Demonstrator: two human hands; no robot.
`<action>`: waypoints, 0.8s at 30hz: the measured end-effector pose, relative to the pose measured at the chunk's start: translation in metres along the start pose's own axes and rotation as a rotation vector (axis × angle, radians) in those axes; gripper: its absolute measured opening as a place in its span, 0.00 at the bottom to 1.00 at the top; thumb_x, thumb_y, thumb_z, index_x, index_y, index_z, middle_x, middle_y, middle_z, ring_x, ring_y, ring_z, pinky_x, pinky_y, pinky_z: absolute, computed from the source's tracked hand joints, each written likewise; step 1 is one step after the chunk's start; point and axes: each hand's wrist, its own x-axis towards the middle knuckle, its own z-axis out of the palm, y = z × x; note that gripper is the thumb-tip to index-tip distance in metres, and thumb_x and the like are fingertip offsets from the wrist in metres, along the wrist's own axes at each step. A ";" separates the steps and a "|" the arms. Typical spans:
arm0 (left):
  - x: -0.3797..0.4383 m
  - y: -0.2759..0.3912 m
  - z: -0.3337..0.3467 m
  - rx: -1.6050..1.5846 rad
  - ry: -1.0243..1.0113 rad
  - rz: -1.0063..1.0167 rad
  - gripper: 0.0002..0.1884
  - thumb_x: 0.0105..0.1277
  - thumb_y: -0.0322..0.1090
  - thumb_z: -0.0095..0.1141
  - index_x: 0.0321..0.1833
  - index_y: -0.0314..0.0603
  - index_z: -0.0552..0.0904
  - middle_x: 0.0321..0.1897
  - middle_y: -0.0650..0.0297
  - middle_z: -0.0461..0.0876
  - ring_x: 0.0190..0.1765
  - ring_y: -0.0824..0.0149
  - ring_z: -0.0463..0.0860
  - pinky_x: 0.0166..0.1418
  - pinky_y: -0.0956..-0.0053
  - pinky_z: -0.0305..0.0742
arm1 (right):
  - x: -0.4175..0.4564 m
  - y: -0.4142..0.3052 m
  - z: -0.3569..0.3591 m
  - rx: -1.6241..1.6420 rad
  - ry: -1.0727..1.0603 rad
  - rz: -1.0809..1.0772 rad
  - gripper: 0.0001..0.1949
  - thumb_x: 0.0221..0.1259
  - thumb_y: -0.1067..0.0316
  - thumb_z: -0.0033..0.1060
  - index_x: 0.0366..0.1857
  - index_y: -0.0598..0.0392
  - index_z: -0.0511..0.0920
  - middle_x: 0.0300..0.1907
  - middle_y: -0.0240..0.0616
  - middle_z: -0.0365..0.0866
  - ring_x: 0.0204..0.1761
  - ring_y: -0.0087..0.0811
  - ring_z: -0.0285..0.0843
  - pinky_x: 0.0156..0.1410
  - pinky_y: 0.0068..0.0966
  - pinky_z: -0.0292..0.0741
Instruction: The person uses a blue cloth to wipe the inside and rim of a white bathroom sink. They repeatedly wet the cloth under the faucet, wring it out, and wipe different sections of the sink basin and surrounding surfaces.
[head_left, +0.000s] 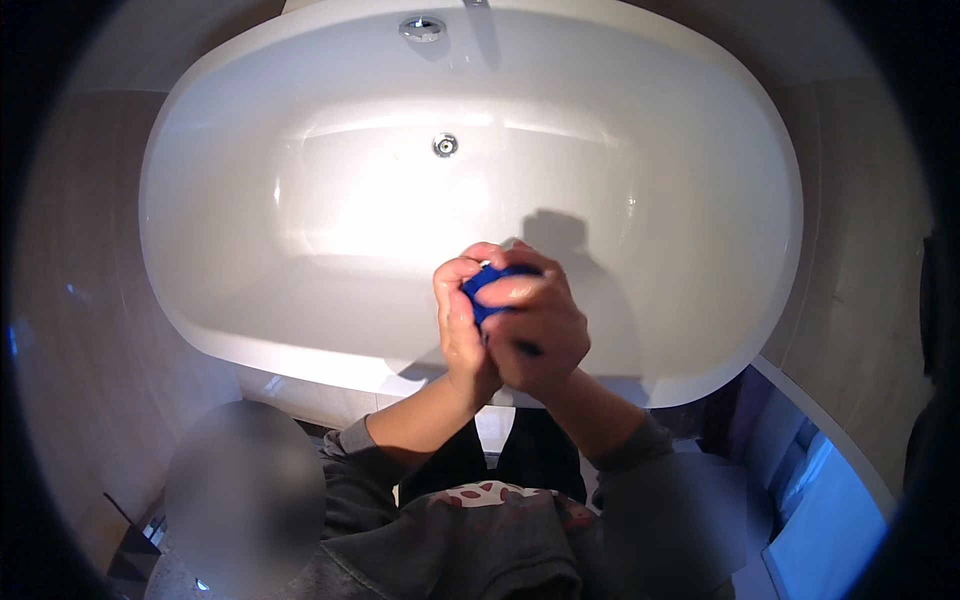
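Both hands meet over the near side of a white bathtub (360, 315). My left hand (459, 322) is curled around the left side of a deep blue object (489, 294), and its skin looks wet. My right hand (541, 322) closes over the object from the right, blurred in places. Fingers cover most of the blue object, so its kind cannot be told. A small dark spot (529, 348) shows at the back of my right hand; what it is stays unclear. The hands cast a shadow on the tub's inner surface.
A chrome drain (445, 145) lies in the tub floor. On the far wall sits a round chrome overflow fitting (422, 29), with part of a tap (475, 3) to its right. The tub's near rim (315, 369) passes under my forearms. Tiled walls (90, 225) stand at left and right.
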 end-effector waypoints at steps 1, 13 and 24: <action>0.000 0.006 -0.005 -0.121 0.053 -0.163 0.12 0.68 0.43 0.36 0.46 0.44 0.66 0.41 0.61 0.70 0.49 0.62 0.69 0.56 0.67 0.65 | 0.004 -0.003 0.001 0.031 -0.054 -0.032 0.07 0.32 0.83 0.50 0.14 0.54 0.71 0.30 0.35 0.78 0.42 0.43 0.74 0.52 0.40 0.72; 0.085 0.028 -0.023 0.108 -0.903 -0.922 0.16 0.61 0.33 0.53 0.48 0.30 0.78 0.12 0.67 0.67 0.19 0.74 0.68 0.27 0.81 0.67 | -0.007 0.012 0.007 -0.184 -0.822 -0.806 0.06 0.26 0.63 0.53 0.10 0.52 0.72 0.18 0.30 0.68 0.28 0.32 0.67 0.40 0.28 0.67; 0.084 -0.075 -0.038 1.067 -0.866 -0.807 0.07 0.57 0.32 0.57 0.37 0.40 0.83 0.18 0.63 0.78 0.21 0.72 0.74 0.28 0.76 0.69 | -0.081 0.104 0.045 -0.632 -1.501 -0.513 0.07 0.39 0.68 0.54 0.22 0.55 0.81 0.28 0.43 0.81 0.35 0.39 0.79 0.37 0.35 0.74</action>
